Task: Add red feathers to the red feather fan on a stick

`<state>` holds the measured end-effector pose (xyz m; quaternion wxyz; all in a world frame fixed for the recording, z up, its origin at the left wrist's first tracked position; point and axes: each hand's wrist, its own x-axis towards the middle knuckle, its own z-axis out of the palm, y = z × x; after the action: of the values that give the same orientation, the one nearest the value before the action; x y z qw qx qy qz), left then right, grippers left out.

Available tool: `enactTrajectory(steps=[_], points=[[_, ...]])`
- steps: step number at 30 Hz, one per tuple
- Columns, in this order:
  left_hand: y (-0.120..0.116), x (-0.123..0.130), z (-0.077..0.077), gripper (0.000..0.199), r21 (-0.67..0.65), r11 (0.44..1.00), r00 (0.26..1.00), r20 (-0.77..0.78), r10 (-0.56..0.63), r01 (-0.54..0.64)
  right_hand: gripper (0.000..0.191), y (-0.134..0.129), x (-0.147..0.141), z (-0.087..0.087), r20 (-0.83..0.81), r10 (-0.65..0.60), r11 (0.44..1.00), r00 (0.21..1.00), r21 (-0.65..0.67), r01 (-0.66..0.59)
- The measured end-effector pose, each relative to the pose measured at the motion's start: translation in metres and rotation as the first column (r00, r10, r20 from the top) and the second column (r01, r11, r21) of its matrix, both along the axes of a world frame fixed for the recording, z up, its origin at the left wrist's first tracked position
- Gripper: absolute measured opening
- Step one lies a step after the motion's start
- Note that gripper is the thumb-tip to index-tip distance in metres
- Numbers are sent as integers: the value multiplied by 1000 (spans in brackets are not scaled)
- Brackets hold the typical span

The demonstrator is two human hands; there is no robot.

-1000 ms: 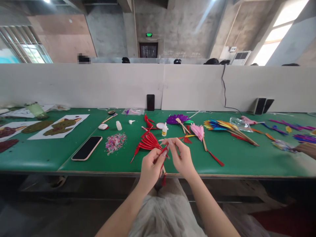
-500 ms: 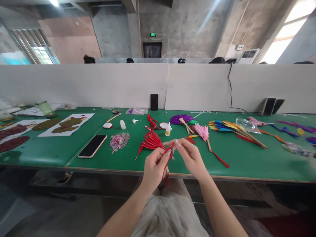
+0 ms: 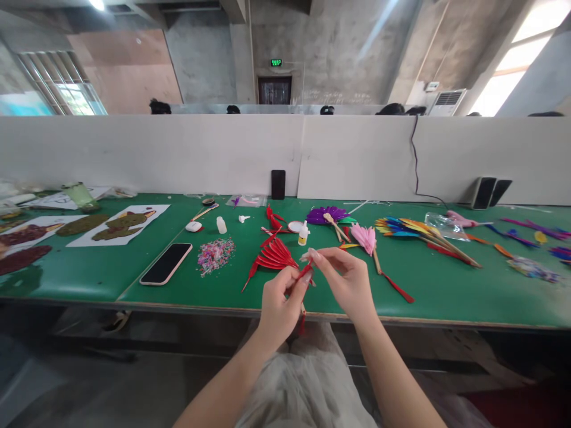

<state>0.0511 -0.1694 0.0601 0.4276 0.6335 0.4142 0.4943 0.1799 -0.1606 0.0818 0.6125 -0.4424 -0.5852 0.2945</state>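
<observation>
Between the thumb and fingers of my left hand [image 3: 280,304] is a slim red feather [image 3: 305,271], mostly covered by the fingers. My right hand [image 3: 348,284] is closed in a pinch at the feather's upper end; whether it grips the feather itself or some tiny bit on it is too small to see. Just behind my hands a red feather fan [image 3: 273,255] lies spread on the table, its handle partly hidden below my left hand. A small glue bottle [image 3: 303,234] with a yellow label stands upright beyond my fingertips.
On the green table [image 3: 241,279], left, lie a phone [image 3: 166,264] and a heap of colourful sequins [image 3: 216,256]. To the right are a pink feather fan [image 3: 363,239], a purple one [image 3: 328,215] and a multicoloured one [image 3: 410,232]. A white partition [image 3: 200,154] stands behind.
My right fingertips have shifted slightly left along the feather's upper end. My left hand keeps its hold, and the things on the table stay where they were.
</observation>
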Motion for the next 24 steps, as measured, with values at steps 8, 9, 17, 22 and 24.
enactTrajectory(steps=[8, 9, 17, 22, 24], points=[[0, 4, -3, 31, 85, 992, 993, -62, 98, -92, 13, 1, -7, -6, 279, -268, 947, 922, 251, 199], [0, 5, -3, 31, 87, 992, 993, -59, 99, -94, 12, 1, -7, -7, 300, -290, 936, 909, 286, 204], [-4, 8, -3, 30, 17, 996, 995, 46, 88, -89, 9, 4, -1, -10, 452, -423, 840, 786, 521, 153], [-5, 9, -2, 30, 12, 992, 990, 68, 122, -123, 12, 3, 5, -8, 590, -349, 833, 729, 552, -48], [-3, 7, 1, 30, 22, 989, 987, 73, 146, -148, 13, 0, 8, -7, 614, -328, 829, 718, 551, -94]])
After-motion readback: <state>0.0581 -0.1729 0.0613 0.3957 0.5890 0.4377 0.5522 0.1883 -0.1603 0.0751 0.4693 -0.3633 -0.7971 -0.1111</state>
